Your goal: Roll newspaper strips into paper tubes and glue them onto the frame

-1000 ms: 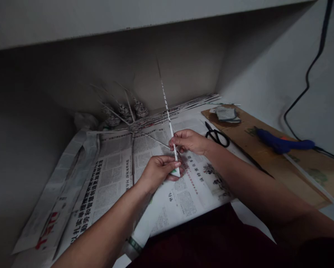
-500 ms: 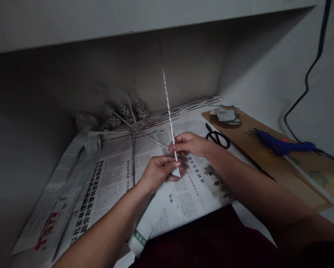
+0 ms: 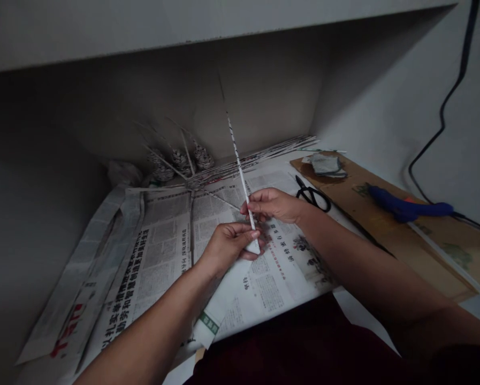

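Observation:
A thin rolled newspaper tube [image 3: 238,156] rises nearly upright from between my hands, leaning a little to the left at its top. My right hand [image 3: 272,206] pinches the tube partway up its lower part. Just below, my left hand [image 3: 231,243] is closed round its bottom end, thumb on top. From under that hand a loose strip of newspaper [image 3: 211,310] trails down toward the table's front edge, where a green printed band shows. Sheets of newspaper [image 3: 163,256] lie beneath both hands.
Several finished paper tubes [image 3: 259,155] lie in a bundle at the back, beside woven paper pieces [image 3: 203,158]. Black-handled scissors [image 3: 314,198] lie to the right. A blue glue gun [image 3: 404,206] and a grey cloth [image 3: 326,166] rest on cardboard [image 3: 436,251]. Newspaper strips [image 3: 67,289] lie left.
The tube's top has tilted to the left. The trailing strip has drawn up toward my hands, its green band now higher. Both hands keep about the same place.

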`<action>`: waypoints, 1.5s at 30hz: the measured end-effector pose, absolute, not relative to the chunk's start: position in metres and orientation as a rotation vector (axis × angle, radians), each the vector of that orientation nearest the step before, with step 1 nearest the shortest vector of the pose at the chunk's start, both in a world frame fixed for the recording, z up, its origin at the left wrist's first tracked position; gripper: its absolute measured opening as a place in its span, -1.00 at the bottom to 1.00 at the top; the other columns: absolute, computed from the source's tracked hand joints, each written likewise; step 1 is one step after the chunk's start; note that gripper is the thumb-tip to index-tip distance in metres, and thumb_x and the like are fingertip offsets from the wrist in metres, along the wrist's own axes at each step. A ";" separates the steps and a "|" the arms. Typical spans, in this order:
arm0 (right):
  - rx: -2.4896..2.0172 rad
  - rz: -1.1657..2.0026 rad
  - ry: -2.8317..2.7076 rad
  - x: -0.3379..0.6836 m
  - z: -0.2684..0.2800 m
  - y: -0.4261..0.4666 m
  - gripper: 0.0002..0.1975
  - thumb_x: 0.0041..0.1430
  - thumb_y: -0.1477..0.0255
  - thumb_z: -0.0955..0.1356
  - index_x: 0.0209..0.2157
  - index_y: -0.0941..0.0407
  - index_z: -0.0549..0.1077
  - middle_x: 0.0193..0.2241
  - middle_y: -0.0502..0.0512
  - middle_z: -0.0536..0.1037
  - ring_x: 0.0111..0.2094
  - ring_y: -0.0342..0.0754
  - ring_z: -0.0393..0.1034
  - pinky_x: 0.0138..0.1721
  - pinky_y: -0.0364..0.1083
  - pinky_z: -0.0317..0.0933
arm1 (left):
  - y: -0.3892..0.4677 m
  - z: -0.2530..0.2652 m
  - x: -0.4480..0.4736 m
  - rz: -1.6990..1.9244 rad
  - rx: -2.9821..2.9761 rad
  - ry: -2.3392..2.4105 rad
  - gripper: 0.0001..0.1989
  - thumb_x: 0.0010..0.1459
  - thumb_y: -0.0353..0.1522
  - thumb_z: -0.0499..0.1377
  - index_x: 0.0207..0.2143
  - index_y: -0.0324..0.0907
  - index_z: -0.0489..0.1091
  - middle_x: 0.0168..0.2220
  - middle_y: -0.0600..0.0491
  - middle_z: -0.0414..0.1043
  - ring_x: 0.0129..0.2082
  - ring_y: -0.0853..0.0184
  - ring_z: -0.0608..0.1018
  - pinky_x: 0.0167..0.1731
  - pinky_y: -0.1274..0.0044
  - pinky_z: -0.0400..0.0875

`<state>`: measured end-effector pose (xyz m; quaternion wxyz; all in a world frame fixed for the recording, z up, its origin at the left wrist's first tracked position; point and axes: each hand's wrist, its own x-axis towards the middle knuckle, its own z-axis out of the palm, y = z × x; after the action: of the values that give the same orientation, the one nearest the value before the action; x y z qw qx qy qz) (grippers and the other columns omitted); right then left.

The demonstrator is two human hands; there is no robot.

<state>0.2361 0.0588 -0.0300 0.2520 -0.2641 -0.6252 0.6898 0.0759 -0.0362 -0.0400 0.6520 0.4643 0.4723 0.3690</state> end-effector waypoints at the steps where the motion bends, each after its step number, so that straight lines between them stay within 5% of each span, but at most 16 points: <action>1: -0.695 1.909 -1.725 0.236 -0.030 0.059 -0.69 0.01 0.25 0.42 -0.32 0.23 0.52 -0.49 0.03 0.48 -0.54 -0.26 0.29 -0.58 -0.27 0.10 | -0.036 -0.040 0.076 0.837 1.055 1.074 -0.68 -0.02 -0.22 0.28 -0.29 -0.29 0.48 -0.40 -0.06 0.52 -0.43 0.32 0.55 -0.46 0.50 0.51; 16: -0.774 1.748 -1.692 0.234 -0.030 0.058 -0.73 -0.07 0.28 0.46 -0.47 0.23 0.48 -0.55 -0.01 0.45 -0.61 -0.30 0.17 -0.63 -0.26 0.04 | -0.037 -0.039 0.076 0.805 1.110 1.065 -0.69 0.03 -0.23 0.24 -0.23 -0.26 0.48 -0.36 -0.07 0.53 -0.39 0.31 0.56 -0.43 0.48 0.51; 21: -0.628 1.879 -1.782 0.237 -0.028 0.058 -0.69 0.04 0.25 0.40 -0.29 0.22 0.52 -0.47 0.03 0.49 -0.56 -0.28 0.25 -0.60 -0.26 0.08 | -0.037 -0.038 0.075 0.811 1.092 1.040 -0.69 0.03 -0.23 0.24 -0.24 -0.27 0.49 -0.35 -0.07 0.53 -0.41 0.31 0.56 -0.42 0.46 0.52; 26: -0.704 1.831 -1.670 0.236 -0.033 0.061 -0.72 -0.09 0.29 0.48 -0.48 0.24 0.46 -0.58 -0.04 0.44 -0.66 -0.33 0.12 -0.67 -0.26 -0.03 | -0.037 -0.039 0.075 0.804 1.075 1.036 -0.67 0.01 -0.21 0.25 -0.23 -0.26 0.48 -0.36 -0.07 0.52 -0.43 0.33 0.56 -0.43 0.48 0.51; 32: -0.681 1.817 -1.823 0.237 -0.032 0.061 -0.67 -0.01 0.21 0.42 -0.38 0.23 0.51 -0.57 -0.02 0.45 -0.63 -0.29 0.18 -0.63 -0.25 0.01 | -0.036 -0.041 0.075 0.811 1.087 1.044 -0.68 0.02 -0.20 0.23 -0.25 -0.25 0.48 -0.37 -0.06 0.51 -0.42 0.33 0.54 -0.44 0.49 0.49; 38: -0.790 1.569 -1.839 0.234 -0.032 0.058 -0.63 -0.02 0.15 0.42 -0.50 0.23 0.50 -0.60 -0.01 0.45 -0.59 -0.28 0.21 -0.57 -0.25 0.05 | -0.036 -0.039 0.075 0.776 1.120 1.075 -0.65 0.03 -0.20 0.23 -0.20 -0.25 0.47 -0.37 -0.05 0.50 -0.39 0.33 0.53 -0.42 0.50 0.48; 45: -0.530 1.984 -1.768 0.240 -0.032 0.059 -0.62 0.07 0.16 0.37 -0.23 0.19 0.53 -0.34 0.08 0.53 -0.48 -0.27 0.32 -0.60 -0.29 0.05 | -0.037 -0.036 0.076 0.775 1.063 1.045 -0.64 0.01 -0.19 0.24 -0.21 -0.26 0.46 -0.38 -0.06 0.49 -0.42 0.30 0.54 -0.44 0.47 0.49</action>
<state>0.2396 0.0586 -0.0316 0.2143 -0.1910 -0.6374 0.7151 0.0762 -0.0368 -0.0365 0.6673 0.4712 0.4632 0.3436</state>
